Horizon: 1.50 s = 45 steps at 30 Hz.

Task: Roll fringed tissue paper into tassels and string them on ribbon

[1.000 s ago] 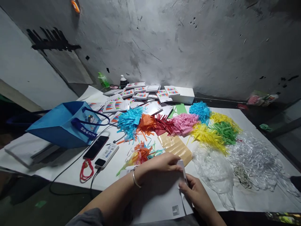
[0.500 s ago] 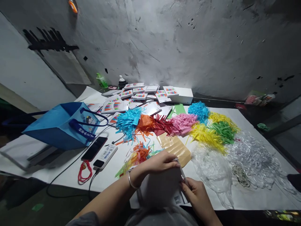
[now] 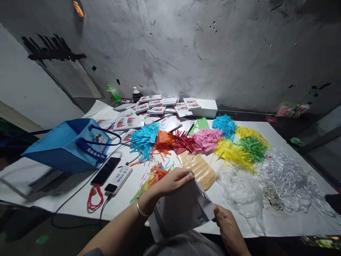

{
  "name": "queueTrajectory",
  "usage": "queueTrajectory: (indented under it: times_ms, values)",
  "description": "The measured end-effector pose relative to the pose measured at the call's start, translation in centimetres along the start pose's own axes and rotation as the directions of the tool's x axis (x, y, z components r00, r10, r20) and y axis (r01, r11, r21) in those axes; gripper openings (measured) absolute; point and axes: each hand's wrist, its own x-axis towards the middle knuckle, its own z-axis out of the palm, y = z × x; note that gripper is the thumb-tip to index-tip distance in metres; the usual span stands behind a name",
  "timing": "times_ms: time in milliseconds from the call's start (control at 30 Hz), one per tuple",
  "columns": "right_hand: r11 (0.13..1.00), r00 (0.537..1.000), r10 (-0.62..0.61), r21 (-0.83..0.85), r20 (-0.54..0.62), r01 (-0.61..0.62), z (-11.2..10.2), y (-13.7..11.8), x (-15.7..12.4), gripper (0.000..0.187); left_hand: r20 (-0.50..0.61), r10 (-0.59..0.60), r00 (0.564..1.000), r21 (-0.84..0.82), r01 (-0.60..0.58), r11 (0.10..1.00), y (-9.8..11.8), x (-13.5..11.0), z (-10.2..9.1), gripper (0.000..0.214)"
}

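A flat white box (image 3: 182,209) is tilted up near the table's front edge, with a small dark label by its lower right corner. My left hand (image 3: 173,183) wraps over its top edge with the fingers closed. At the right corner my right hand (image 3: 226,222) pinches the box between thumb and fingers; some fingertips are hidden behind it. Just beyond lies a tan envelope-like packet (image 3: 198,169). A loose bunch of multicoloured paper tassels (image 3: 154,177) rests left of the box, partly behind my left forearm.
Fringed tassel bundles, among them pink (image 3: 207,140) and yellow (image 3: 234,154), stretch across the table. Printed flat boxes (image 3: 129,122) pile up by the wall. A blue bag (image 3: 64,144), phone (image 3: 106,171), power bank (image 3: 118,181) and cable stand left; clear plastic (image 3: 241,192) and silvery strands (image 3: 287,181) lie right.
The white box has turned and tipped, its lower right corner now raised. My left hand has shifted slightly left along the top edge, and my right hand has moved right to the corner.
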Motion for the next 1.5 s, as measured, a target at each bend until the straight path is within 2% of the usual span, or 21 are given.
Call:
queueTrajectory:
  times_ms: [100, 167, 233, 300, 400, 467, 567, 633, 700, 767, 867, 933, 1033, 1100, 1133, 1233, 1267, 1300, 1333, 1433, 1500]
  values:
    - [0.998, 0.991, -0.026, 0.056, -0.13, 0.034, 0.5, 0.1, 0.1, 0.046, -0.057, -0.001, 0.998, 0.017, 0.002, 1.0, 0.2, -0.3, -0.3, 0.041]
    - [0.996, 0.972, -0.093, -0.037, -0.215, 0.087, 0.6, 0.0, 0.4, 0.043, -0.089, 0.003, 0.996, 0.025, -0.001, 1.0, 0.3, -0.5, -0.4, 0.041]
    - [0.968, 0.948, -0.203, -0.198, -0.247, 0.156, 0.5, -0.3, 0.6, 0.038, -0.11, 0.009, 0.994, 0.028, -0.006, 1.0, 0.3, -0.6, -0.5, 0.042]
    - [0.917, 0.926, -0.306, -0.33, -0.221, 0.224, 0.1, -0.8, 0.6, 0.034, -0.116, 0.023, 0.993, 0.022, -0.021, 1.0, 0.2, -0.8, -0.7, 0.043]
    - [0.864, 0.908, -0.385, -0.408, -0.163, 0.293, -0.5, -1.4, 0.5, 0.03, -0.121, 0.051, 0.991, -0.004, -0.052, 0.999, -0.1, -1.1, -0.8, 0.043]
    - [0.874, 0.924, -0.361, -0.391, -0.123, 0.289, -0.8, -1.9, 0.5, 0.029, -0.127, 0.065, 0.99, -0.012, -0.067, 0.998, -0.3, -1.4, -0.8, 0.043]
    - [0.93, 0.966, -0.239, -0.308, -0.097, 0.199, -0.9, -2.8, 0.7, 0.03, -0.142, 0.075, 0.987, 0.02, -0.073, 0.997, -0.3, -1.7, -0.5, 0.041]
    - [0.93, 0.972, -0.216, -0.321, -0.091, 0.176, -0.6, -3.4, 1.0, 0.031, -0.148, 0.094, 0.985, 0.033, -0.09, 0.995, 0.1, -1.8, -0.3, 0.037]
    - [0.882, 0.955, -0.284, -0.416, -0.092, 0.222, -0.2, -3.7, 1.3, 0.033, -0.148, 0.123, 0.981, 0.021, -0.121, 0.992, 0.5, -1.8, -0.2, 0.034]
    - [0.802, 0.915, -0.393, -0.521, -0.091, 0.292, 0.0, -3.7, 1.3, 0.035, -0.127, 0.142, 0.982, -0.014, -0.145, 0.989, 0.9, -1.8, -0.2, 0.031]
    - [0.72, 0.871, -0.489, -0.587, -0.05, 0.37, -0.2, -3.7, 1.2, 0.027, -0.118, 0.13, 0.984, -0.002, -0.132, 0.991, 1.2, -1.9, -0.1, 0.032]
    - [0.727, 0.893, -0.449, -0.577, 0.01, 0.372, -0.4, -4.0, 1.1, 0.025, -0.142, 0.134, 0.981, 0.069, -0.125, 0.99, 1.3, -2.1, 0.3, 0.034]
    - [0.724, 0.927, -0.355, -0.591, 0.122, 0.356, -0.4, -5.2, 1.3, 0.028, -0.137, 0.211, 0.968, 0.189, -0.183, 0.965, 2.0, -2.4, 1.3, 0.038]
    - [0.633, 0.907, -0.371, -0.662, 0.197, 0.403, 0.1, -6.1, 1.7, 0.03, -0.098, 0.261, 0.96, 0.212, -0.236, 0.949, 2.5, -2.5, 2.0, 0.044]
    - [0.545, 0.88, -0.416, -0.711, 0.231, 0.444, 0.5, -6.4, 2.0, 0.033, -0.091, 0.267, 0.959, 0.204, -0.244, 0.948, 2.7, -2.6, 2.4, 0.047]
    - [0.185, 0.738, -0.59, -0.834, 0.328, 0.519, 1.5, -6.7, 2.6, 0.045, -0.148, 0.215, 0.965, 0.158, -0.192, 0.969, 2.7, -2.6, 3.4, 0.056]
    - [0.091, 0.691, -0.631, -0.851, 0.353, 0.517, 1.7, -6.6, 2.7, 0.045, -0.18, 0.192, 0.965, 0.147, -0.166, 0.975, 2.4, -2.6, 3.6, 0.059]
    - [0.045, 0.668, -0.646, -0.855, 0.37, 0.516, 1.7, -6.5, 2.7, 0.045, -0.21, 0.171, 0.962, 0.136, -0.145, 0.98, 2.2, -2.7, 3.9, 0.063]
    - [0.056, 0.678, -0.632, -0.85, 0.376, 0.523, 1.7, -6.3, 2.6, 0.044, -0.241, 0.154, 0.958, 0.127, -0.126, 0.984, 1.8, -2.7, 4.1, 0.067]
    - [0.283, 0.804, -0.464, -0.797, 0.373, 0.533, 0.9, -5.8, 1.8, 0.037, -0.318, 0.104, 0.942, 0.083, -0.082, 0.993, 1.2, -2.9, 4.1, 0.073]
    - [0.38, 0.851, -0.383, -0.779, 0.359, 0.499, 0.2, -5.2, 1.2, 0.036, -0.308, 0.085, 0.947, 0.029, -0.081, 0.996, 1.2, -3.1, 3.7, 0.072]
